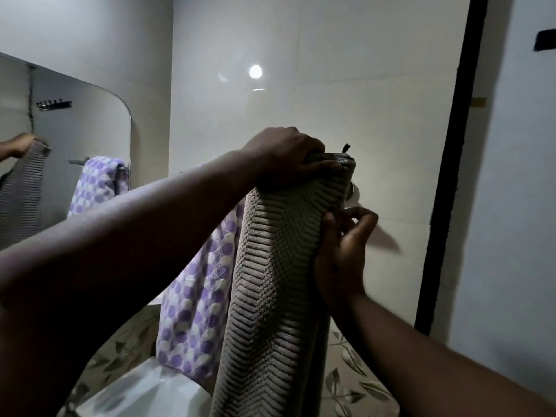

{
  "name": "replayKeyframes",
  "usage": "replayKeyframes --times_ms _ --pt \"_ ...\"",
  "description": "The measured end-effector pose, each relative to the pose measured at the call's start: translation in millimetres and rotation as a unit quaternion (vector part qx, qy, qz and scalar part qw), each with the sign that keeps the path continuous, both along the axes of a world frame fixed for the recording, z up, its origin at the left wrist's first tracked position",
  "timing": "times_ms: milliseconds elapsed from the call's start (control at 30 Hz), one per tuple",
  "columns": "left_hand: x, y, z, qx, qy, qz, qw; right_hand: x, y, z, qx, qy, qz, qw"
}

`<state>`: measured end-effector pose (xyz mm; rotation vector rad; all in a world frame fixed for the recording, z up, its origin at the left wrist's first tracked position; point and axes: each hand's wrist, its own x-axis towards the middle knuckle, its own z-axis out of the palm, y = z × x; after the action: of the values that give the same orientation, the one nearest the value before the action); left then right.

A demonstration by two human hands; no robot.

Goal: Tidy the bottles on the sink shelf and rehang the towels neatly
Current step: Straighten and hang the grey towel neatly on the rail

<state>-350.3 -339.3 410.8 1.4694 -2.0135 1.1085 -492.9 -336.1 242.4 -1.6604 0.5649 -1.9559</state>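
A grey ribbed towel [270, 281] hangs in a long fold from the wall rail, whose metal end [352, 194] shows at the towel's right edge. My left hand [288, 158] grips the towel's top fold over the rail. My right hand [343, 251] pinches the towel's right edge lower down. A white towel with purple dots [195, 302] hangs on the same rail just left of the grey one, partly hidden behind it. No bottles or sink shelf are in view.
A mirror [90, 121] on the left wall reflects both towels and a hand. A white fixture [150, 395] sits below the towels against leaf-patterned tiles [352, 383]. A black door frame [451, 176] runs down the right.
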Motion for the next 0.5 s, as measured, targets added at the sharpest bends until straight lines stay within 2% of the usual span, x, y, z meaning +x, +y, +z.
replayKeyframes --times_ms 133,200,233,300,333,400,500 --pt "8 -13 20 -0.081 -0.003 -0.066 0.994 30 -26 31 -0.017 -0.043 -0.036 0.998" --pt "13 -17 27 -0.153 -0.014 -0.107 0.982 47 -40 56 -0.016 -0.049 -0.044 0.998" --pt "15 -20 27 -0.213 -0.006 -0.122 0.969 55 -47 70 -0.023 -0.045 -0.059 0.997" --pt "20 -24 16 -0.359 0.036 -0.152 0.920 71 -62 99 -0.025 -0.058 -0.103 0.993" --pt "24 -29 5 -0.396 0.068 -0.158 0.902 77 -71 113 -0.018 -0.075 -0.118 0.990" --pt "34 -45 -21 -0.370 0.115 -0.141 0.911 87 -91 134 0.021 -0.099 -0.128 0.987" --pt "50 -75 -58 -0.229 0.149 -0.097 0.957 98 -122 147 0.063 -0.076 -0.209 0.973"
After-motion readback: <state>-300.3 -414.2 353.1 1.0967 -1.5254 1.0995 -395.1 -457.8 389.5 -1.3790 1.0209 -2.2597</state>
